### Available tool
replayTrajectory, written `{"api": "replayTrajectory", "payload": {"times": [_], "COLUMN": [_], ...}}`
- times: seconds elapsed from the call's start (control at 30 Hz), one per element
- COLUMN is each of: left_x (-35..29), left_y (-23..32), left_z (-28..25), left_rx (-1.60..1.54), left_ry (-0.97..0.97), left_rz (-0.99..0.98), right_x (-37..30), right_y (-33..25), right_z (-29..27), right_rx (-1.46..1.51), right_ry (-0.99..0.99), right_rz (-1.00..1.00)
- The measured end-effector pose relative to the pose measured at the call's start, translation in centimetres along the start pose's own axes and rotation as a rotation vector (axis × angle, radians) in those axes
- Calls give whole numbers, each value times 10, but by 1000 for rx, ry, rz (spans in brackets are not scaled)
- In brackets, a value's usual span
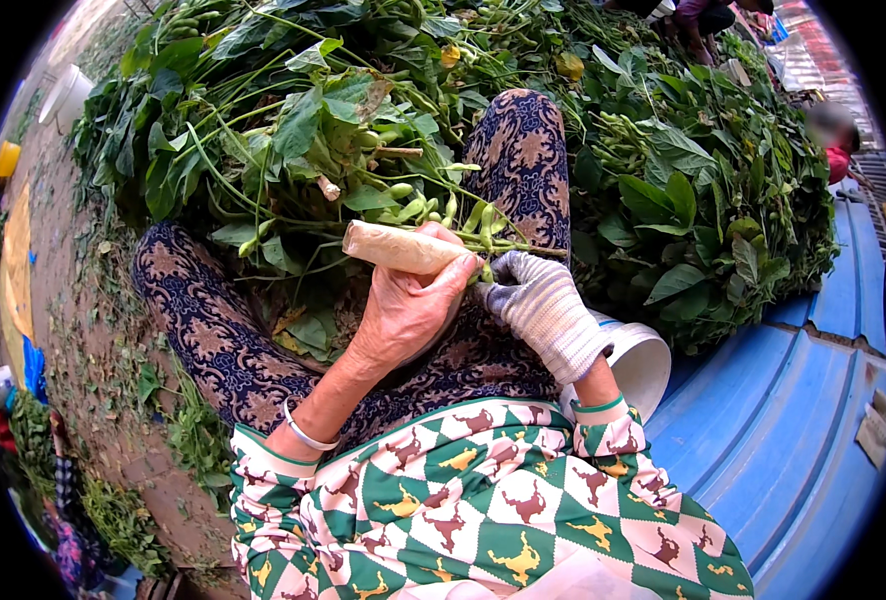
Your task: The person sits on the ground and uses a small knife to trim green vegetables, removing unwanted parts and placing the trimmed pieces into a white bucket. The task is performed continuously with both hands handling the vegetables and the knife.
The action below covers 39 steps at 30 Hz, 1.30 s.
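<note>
My left hand (pixel 411 305), bare with a pale bangle at the wrist, is closed around a thick tan wooden handle (pixel 388 248). Whatever the handle belongs to is hidden by my fingers. Right beside it, my right hand (pixel 543 305) wears a grey-white knit glove, its fingers pinched on a green soybean stem (pixel 518 246). Plump green pods (pixel 478 218) hang along this stem just above both hands. The two hands nearly touch over my lap, between my patterned trouser legs (pixel 518 150).
Leafy bean plants (pixel 283 130) heap up in front, with another large pile (pixel 703 200) to the right. A white bucket (pixel 643 365) lies tilted by my right wrist. Blue corrugated sheeting (pixel 753 430) stretches right. A white pail (pixel 66 97) stands far left; other people appear at the edges.
</note>
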<state>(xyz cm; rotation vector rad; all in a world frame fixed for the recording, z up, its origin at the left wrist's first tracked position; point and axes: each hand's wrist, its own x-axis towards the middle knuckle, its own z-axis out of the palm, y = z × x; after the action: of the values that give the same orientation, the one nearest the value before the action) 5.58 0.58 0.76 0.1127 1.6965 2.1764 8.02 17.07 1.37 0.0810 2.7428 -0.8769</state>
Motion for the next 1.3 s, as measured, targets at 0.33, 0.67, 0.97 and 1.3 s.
{"api": "replayTrajectory", "payload": {"times": [0.33,0.67,0.97,1.3], "left_x": [-2,0,-1,-10], "left_y": [2,10,5,9], "left_z": [-6,-6,-12,-7], "left_rx": [-11,11,-159,5], "left_ry": [-54,-59,-110,-104], "left_rz": [5,-92,-54,-79], "right_x": [-8,-8,-14,-10], "right_y": [-19,-6,18,-3], "right_z": [-18,-12,-22,-18], "right_rx": [602,618,963,762], "right_ry": [-280,-276,-526,-437], "right_rz": [430,262,63,319]}}
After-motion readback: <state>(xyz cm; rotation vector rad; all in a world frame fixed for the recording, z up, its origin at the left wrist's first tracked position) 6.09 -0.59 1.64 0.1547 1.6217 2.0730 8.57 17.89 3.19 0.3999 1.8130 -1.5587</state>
